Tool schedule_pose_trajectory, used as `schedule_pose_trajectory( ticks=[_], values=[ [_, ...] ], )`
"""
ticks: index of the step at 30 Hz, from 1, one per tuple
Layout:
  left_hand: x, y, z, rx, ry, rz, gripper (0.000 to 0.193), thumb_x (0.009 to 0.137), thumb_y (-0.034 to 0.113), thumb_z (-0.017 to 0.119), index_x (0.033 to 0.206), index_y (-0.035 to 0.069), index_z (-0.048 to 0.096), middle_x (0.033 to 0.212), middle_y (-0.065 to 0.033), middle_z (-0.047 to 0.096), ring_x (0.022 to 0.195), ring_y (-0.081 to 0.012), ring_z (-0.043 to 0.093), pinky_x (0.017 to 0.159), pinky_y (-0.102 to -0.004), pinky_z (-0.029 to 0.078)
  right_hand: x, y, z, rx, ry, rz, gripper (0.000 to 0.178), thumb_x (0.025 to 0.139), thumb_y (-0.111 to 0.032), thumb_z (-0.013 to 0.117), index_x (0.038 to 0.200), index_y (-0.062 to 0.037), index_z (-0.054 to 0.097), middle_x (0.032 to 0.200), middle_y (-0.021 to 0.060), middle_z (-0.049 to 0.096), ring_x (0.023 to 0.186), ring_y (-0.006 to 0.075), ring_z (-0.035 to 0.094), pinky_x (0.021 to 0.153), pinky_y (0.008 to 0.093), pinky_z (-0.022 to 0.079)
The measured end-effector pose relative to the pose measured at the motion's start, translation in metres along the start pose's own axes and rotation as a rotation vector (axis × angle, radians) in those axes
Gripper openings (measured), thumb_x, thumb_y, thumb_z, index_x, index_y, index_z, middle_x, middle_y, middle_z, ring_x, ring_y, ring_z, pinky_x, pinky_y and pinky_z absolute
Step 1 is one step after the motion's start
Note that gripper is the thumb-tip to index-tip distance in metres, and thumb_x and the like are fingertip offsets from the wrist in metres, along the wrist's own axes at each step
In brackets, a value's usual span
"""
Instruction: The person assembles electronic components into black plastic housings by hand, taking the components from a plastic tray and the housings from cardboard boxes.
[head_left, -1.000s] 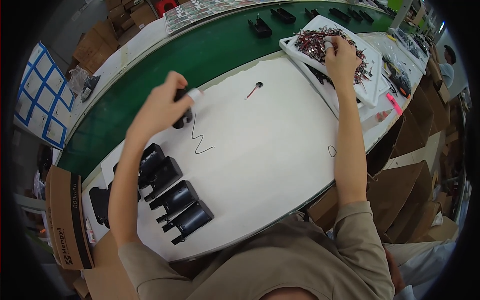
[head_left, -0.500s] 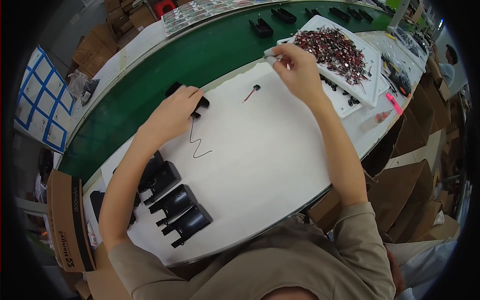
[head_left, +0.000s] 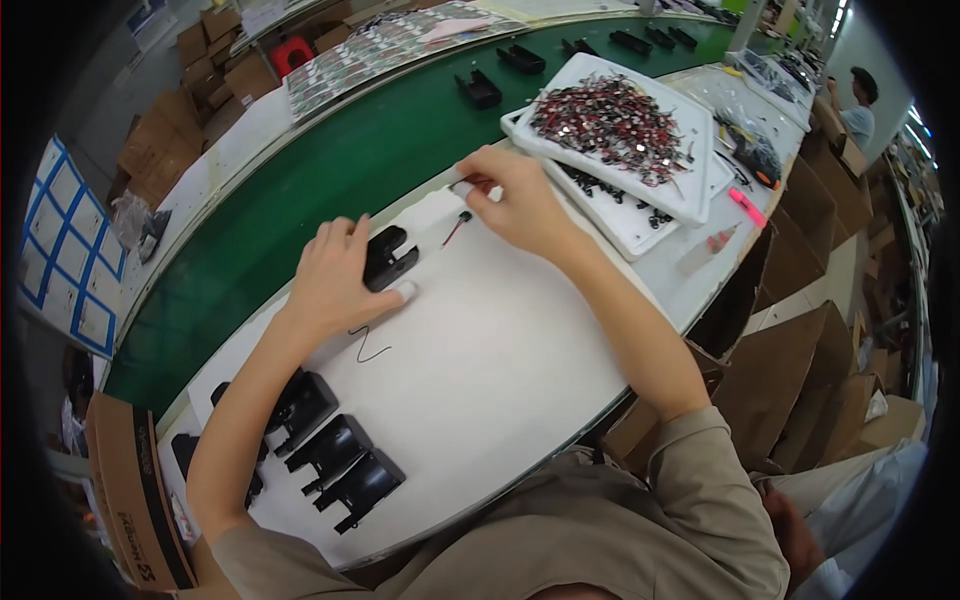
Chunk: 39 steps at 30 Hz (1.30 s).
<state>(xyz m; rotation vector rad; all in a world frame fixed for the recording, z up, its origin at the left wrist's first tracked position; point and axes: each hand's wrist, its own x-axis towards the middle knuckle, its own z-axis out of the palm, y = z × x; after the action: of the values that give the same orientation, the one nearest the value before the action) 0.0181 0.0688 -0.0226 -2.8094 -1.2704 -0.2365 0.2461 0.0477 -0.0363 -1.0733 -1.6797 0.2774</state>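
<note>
My left hand (head_left: 335, 275) lies beside a black plastic housing (head_left: 392, 262), its fingers and thumb spread. The housing rests on the white sheet (head_left: 480, 370), partly covered by this hand. A white cover sits on the thumb tip. Up and to the right, my right hand (head_left: 515, 200) pinches a small dark piece, mostly hidden by the fingertips. Just below it lies a small black part with red and dark wires (head_left: 457, 229). A thin black wire (head_left: 370, 345) lies bent on the sheet below my left hand.
Several black housings (head_left: 355, 485) stand in a row at lower left. A white foam tray (head_left: 690, 205) heaped with small wired parts rests on another tray at right. A pink marker (head_left: 746, 207) lies beyond. The green conveyor (head_left: 400, 150) carries more housings. A cardboard box (head_left: 130, 490) stands left.
The view has shifted. My right hand has come left from beside the foam tray toward the housing. My left hand has loosened from around the housing and spread its fingers, uncovering more of it.
</note>
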Motion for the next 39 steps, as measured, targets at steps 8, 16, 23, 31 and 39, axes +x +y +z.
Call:
schedule_pose_trajectory(
  ticks=[8,16,23,31,39],
  values=[
    [-0.003,0.007,-0.026,-0.525,0.062,-0.237,0.05,0.058,0.024,0.068,0.096,-0.005,0.054,0.091,-0.0202,0.06,0.085,-0.0316,0.059,0.076,-0.0359,0.046,-0.003,-0.012,0.006,0.282,-0.017,0.153,0.014,0.073,0.004,0.055,0.087,0.0037,0.06,0.08,0.0064,0.058,0.072,0.0134,0.058,0.066,0.0243,0.048],
    [0.013,0.037,-0.034,-0.653,0.125,-0.095,0.049,0.057,0.018,0.068,0.092,-0.001,0.039,0.069,-0.0161,0.057,0.057,-0.023,0.059,0.05,-0.0311,0.047,-0.007,-0.045,0.016,0.075,0.19,-0.071,0.029,0.065,0.001,0.06,0.093,-0.0013,0.05,0.07,0.007,0.06,0.069,0.0196,0.054,0.058,0.0286,0.045],
    [0.018,0.046,-0.035,-0.906,-0.055,-0.21,0.057,0.057,0.016,0.066,0.101,-0.003,0.037,0.069,-0.0141,0.056,0.056,-0.0195,0.057,0.052,-0.0281,0.045,-0.007,-0.042,0.014,-0.01,0.148,-0.071,0.032,0.065,0.001,0.059,0.094,-0.0022,0.047,0.068,0.0061,0.057,0.072,0.0214,0.051,0.061,0.0321,0.043],
    [0.02,0.054,-0.038,-0.921,-0.046,-0.193,0.06,0.058,0.016,0.065,0.108,-0.003,0.037,0.071,-0.0124,0.055,0.059,-0.0176,0.056,0.054,-0.0273,0.045,-0.008,-0.042,0.016,-0.011,0.208,-0.079,0.031,0.063,0.003,0.06,0.092,-0.0022,0.047,0.068,0.0057,0.056,0.071,0.0218,0.049,0.059,0.0334,0.04],
    [0.014,0.054,-0.044,-1.139,-0.125,-0.16,0.074,0.057,0.01,0.063,0.123,-0.001,0.032,0.095,-0.0105,0.048,0.072,-0.0145,0.053,0.055,-0.0256,0.046,-0.008,-0.041,0.017,-0.173,0.206,-0.21,0.029,0.063,0.003,0.058,0.088,-0.0053,0.046,0.064,0.0032,0.054,0.07,0.0199,0.049,0.066,0.0323,0.035]
  ],
)
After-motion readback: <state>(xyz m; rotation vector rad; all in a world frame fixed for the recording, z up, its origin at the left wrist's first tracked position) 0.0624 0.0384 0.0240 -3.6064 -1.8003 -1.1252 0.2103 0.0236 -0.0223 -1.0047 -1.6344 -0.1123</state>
